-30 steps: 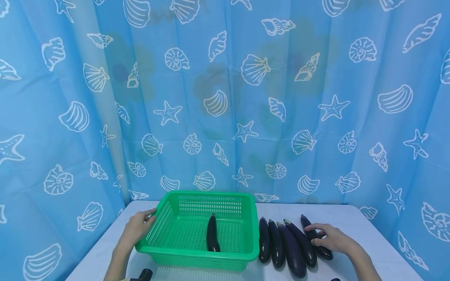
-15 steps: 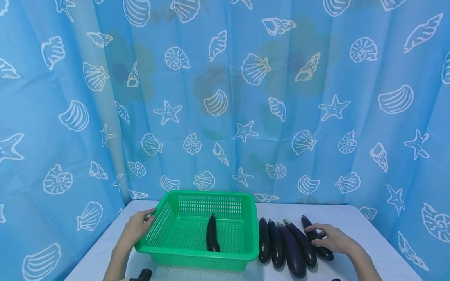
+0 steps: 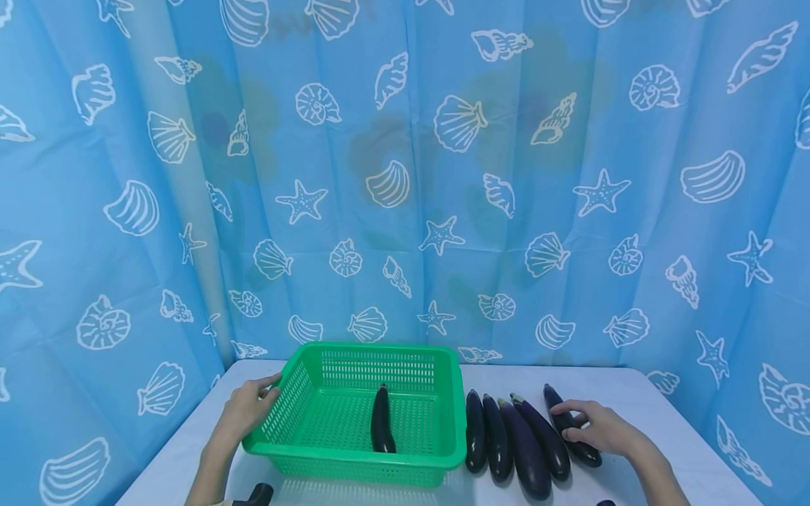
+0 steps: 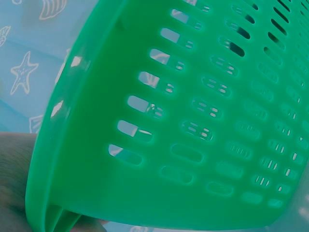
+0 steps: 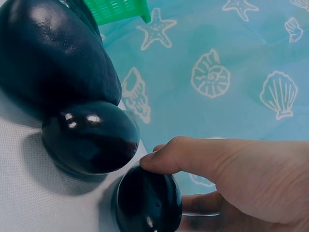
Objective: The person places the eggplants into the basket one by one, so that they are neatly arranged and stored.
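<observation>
My left hand [image 3: 247, 407] grips the left rim of a green plastic basket [image 3: 354, 458], its fingers partly hidden behind the rim in the left wrist view. One dark eggplant [image 3: 382, 422] lies inside the basket. To the right of it, several eggplants [image 3: 524, 450] lie side by side on the white table. My right hand [image 3: 598, 426] holds the rightmost eggplant [image 3: 585, 453] between thumb and fingers. In the right wrist view the thumb presses on top of this eggplant [image 5: 147, 200], and the fingers wrap its far side.
A blue curtain [image 3: 405, 211] with white shell prints hangs behind and beside the white table [image 3: 623, 386]. A dark rounded end [image 3: 261, 494] shows at the bottom edge near my left forearm, and another small dark tip [image 3: 605, 503] at the bottom right.
The eggplant in my right hand has shifted very slightly to the right, away from its neighbour. My left hand and the basket stay in place.
</observation>
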`<state>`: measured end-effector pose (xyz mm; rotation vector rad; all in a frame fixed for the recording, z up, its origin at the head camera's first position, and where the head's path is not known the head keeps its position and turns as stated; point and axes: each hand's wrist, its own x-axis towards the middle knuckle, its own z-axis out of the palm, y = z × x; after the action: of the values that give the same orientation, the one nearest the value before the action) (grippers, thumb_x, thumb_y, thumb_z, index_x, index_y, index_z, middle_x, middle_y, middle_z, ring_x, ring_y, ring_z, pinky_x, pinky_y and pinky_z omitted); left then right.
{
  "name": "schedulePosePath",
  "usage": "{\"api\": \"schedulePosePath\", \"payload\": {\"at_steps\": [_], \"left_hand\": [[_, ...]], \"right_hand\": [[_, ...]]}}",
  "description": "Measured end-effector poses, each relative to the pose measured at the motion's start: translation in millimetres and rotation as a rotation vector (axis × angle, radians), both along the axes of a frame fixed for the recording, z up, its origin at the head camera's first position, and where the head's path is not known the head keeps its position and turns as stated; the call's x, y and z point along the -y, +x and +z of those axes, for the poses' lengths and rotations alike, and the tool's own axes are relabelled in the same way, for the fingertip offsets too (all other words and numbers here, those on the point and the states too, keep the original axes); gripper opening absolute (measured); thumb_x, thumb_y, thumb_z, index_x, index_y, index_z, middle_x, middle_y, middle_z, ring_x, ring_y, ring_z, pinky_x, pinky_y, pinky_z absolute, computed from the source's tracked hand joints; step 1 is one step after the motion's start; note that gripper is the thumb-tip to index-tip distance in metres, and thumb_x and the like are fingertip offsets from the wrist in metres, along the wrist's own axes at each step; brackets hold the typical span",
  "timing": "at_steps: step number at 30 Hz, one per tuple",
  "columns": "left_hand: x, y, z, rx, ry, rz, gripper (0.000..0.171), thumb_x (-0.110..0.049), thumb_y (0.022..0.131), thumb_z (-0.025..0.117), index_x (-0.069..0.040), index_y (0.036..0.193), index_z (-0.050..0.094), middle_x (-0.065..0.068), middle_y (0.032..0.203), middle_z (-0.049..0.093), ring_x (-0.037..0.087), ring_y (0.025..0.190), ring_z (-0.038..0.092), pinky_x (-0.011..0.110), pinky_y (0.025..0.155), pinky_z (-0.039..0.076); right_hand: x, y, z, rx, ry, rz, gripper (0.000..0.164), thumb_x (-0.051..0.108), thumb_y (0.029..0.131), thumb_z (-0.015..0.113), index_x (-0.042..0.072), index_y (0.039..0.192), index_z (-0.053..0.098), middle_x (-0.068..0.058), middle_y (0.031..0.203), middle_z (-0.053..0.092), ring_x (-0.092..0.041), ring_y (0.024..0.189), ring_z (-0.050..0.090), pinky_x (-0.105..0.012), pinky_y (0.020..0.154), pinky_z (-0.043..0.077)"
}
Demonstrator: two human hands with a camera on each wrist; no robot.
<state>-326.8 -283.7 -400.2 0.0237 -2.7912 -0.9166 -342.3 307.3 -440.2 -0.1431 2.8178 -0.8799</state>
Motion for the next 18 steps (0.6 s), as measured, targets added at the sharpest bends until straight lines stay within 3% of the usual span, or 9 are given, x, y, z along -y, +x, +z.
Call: {"api": "schedulePosePath", "payload": {"at_steps": [18], "left_hand": [[0.5, -0.6, -0.3, 0.003, 0.006, -0.007, 0.044, -0.016, 0.098, 0.052, 0.003, 0.139, 0.051, 0.02, 0.097, 0.07, 0.015, 0.064, 0.059, 0.03, 0.056, 0.046]], "right_hand": [[3.4, 2.8, 7.5, -0.035, 0.011, -0.017, 0.045, 0.021, 0.087, 0.072, 0.012, 0.13, 0.061, -0.02, 0.112, 0.066, -0.031, 0.096, 0.064, -0.051, 0.079, 0.055]]}}
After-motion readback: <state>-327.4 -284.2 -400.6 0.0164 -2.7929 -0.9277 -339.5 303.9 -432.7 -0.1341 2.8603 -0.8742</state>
